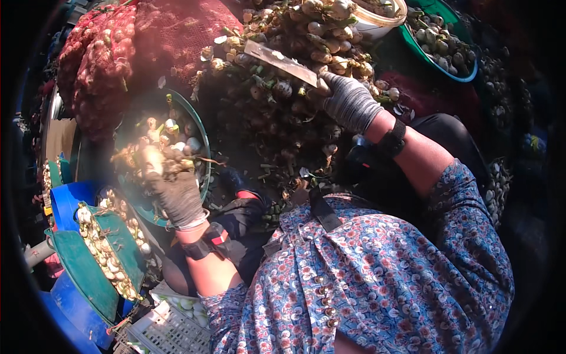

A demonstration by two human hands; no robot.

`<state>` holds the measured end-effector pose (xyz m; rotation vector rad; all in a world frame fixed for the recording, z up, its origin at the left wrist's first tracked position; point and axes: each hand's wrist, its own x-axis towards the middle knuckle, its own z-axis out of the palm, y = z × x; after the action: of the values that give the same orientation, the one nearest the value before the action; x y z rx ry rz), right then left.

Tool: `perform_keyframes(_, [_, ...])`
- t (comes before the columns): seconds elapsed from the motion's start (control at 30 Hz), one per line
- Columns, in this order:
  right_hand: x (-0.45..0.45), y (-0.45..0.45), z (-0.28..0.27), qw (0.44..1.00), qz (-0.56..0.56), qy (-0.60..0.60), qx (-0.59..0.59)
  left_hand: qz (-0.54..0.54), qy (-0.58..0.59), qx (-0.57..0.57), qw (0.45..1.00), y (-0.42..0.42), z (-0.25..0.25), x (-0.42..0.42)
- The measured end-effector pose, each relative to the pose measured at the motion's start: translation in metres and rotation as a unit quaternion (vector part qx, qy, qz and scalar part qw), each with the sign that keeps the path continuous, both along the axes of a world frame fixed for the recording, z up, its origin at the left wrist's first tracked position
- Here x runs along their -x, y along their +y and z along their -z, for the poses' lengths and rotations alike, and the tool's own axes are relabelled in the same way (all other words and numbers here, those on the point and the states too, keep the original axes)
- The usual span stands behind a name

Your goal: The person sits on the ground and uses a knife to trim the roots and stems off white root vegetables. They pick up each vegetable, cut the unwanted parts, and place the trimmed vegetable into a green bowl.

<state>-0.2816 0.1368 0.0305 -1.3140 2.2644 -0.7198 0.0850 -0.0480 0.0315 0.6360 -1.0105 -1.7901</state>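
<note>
My right hand [347, 99], in a grey knit glove, grips a knife [283, 64] with a broad, straight blade. The blade points up and left over a large heap of garlic bulbs [269, 108] with stalks. My left hand [179, 192], also gloved, is over a green basin [205, 128] to the left of the heap. Loose garlic bulbs [171, 126] lie in that basin near my fingers. Glare and blur cover the left fingertips, so whether they hold a bulb is unclear.
Red mesh sacks of garlic [99, 66] stand at the upper left. A white bucket [376, 24] and a second green basin [446, 13] of bulbs sit at upper right. Blue tubs [73, 197], green containers [82, 270] and a white plastic crate [172, 329] crowd the lower left.
</note>
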Motion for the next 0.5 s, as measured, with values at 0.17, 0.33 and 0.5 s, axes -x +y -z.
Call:
perform_keyframes(0.17, [-0.001,-0.004,-0.045,0.968,0.080,-0.209,0.109,-0.102,-0.028,-0.190,0.976,-0.032,0.034,0.007])
perform_keyframes(0.33, [0.002,0.005,-0.056,0.967,0.041,-0.200,0.155,0.379,-0.461,0.050,0.801,0.086,0.168,0.135])
perform_keyframes(0.5, [0.021,0.017,-0.063,0.972,0.083,-0.180,0.123,0.621,-0.573,0.410,0.344,0.178,0.217,0.218])
